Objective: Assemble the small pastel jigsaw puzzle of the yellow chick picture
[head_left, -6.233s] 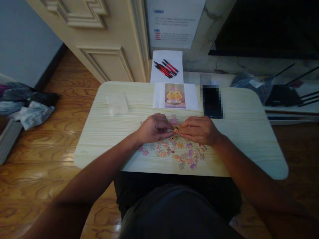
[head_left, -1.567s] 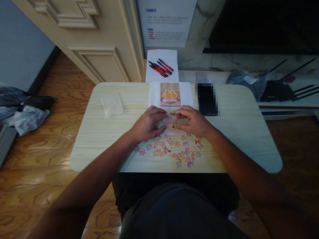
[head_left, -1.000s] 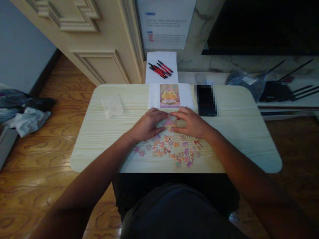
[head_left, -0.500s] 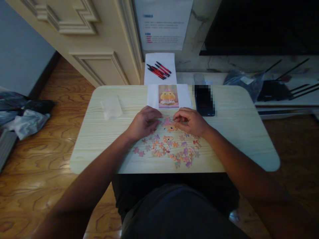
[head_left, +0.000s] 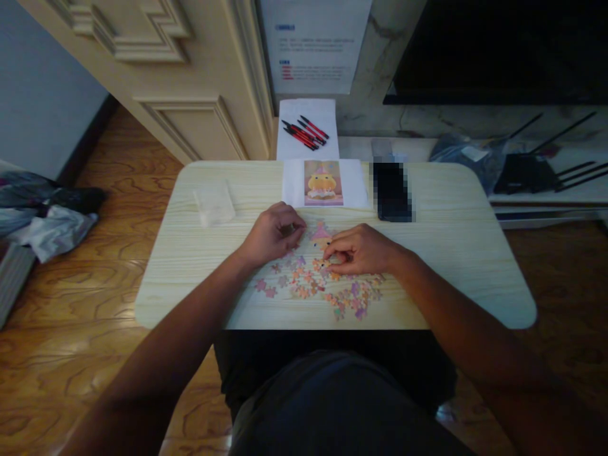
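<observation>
Small jigsaw puzzle pieces in orange, pink and purple lie scattered over the table in front of me. A partly joined section, with a pink hat shape and part of an orange face, sits above them. My left hand rests left of this section, thumb and forefinger drawn together; whatever is between them is too small to make out. Over the lower right of the section, my right hand has its thumb and forefinger at a puzzle piece with a dark eye mark. Its palm hides some pieces.
Beyond the pieces lies a white sheet with a printed character picture. A dark phone is to its right, a clear plastic bag to the left. Red and black pens lie on paper behind the table.
My right hand has moved down towards me, from the joined section's upper right to the eye-marked piece. My left hand stays nearly in place. The view has shifted slightly.
</observation>
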The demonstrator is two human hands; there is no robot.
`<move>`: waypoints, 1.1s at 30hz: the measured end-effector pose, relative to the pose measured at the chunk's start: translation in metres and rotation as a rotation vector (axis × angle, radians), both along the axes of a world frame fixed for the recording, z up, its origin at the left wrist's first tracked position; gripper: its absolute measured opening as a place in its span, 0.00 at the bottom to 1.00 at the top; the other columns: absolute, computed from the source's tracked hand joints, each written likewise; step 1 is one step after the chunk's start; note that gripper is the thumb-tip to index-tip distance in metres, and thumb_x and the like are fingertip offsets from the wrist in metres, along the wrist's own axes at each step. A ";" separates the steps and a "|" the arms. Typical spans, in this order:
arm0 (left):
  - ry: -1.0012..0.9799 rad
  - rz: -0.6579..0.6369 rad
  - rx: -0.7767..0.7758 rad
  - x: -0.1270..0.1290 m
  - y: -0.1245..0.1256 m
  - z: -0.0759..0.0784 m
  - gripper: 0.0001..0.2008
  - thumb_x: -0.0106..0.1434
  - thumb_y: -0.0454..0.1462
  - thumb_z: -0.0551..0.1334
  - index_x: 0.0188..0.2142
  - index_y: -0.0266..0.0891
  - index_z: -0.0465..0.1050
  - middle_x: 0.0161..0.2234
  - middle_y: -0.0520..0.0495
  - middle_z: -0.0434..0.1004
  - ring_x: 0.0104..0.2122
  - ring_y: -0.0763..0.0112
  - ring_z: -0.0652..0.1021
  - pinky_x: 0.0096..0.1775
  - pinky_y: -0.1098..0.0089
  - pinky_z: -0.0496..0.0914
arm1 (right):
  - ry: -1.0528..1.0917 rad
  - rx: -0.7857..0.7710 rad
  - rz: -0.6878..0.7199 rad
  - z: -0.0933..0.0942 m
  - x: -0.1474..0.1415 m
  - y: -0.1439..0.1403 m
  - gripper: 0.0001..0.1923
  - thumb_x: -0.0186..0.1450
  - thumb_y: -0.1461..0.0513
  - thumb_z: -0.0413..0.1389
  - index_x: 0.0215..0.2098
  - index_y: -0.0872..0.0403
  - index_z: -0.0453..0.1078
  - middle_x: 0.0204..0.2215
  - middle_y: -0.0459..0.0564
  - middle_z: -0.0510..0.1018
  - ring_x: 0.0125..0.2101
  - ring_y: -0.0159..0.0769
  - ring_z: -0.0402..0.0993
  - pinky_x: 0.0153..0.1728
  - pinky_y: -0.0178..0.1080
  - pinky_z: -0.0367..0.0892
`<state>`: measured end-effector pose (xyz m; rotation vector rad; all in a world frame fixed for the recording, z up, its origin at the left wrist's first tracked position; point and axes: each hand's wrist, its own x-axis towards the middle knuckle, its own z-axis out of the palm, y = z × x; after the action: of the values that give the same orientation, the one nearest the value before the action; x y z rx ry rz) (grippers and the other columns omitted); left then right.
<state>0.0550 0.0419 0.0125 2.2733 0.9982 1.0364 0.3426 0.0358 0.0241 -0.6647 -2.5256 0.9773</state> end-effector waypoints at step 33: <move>-0.009 -0.104 0.018 0.004 -0.003 0.004 0.08 0.72 0.35 0.66 0.38 0.41 0.85 0.33 0.44 0.87 0.35 0.64 0.82 0.42 0.60 0.77 | 0.443 -0.589 -0.279 -0.003 0.001 0.011 0.14 0.68 0.55 0.73 0.48 0.54 0.86 0.31 0.47 0.86 0.26 0.30 0.78 0.27 0.33 0.73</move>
<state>0.0587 0.0393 0.0169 2.3065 0.8607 1.0141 0.3439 0.0465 0.0207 -0.8194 -1.7086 1.5690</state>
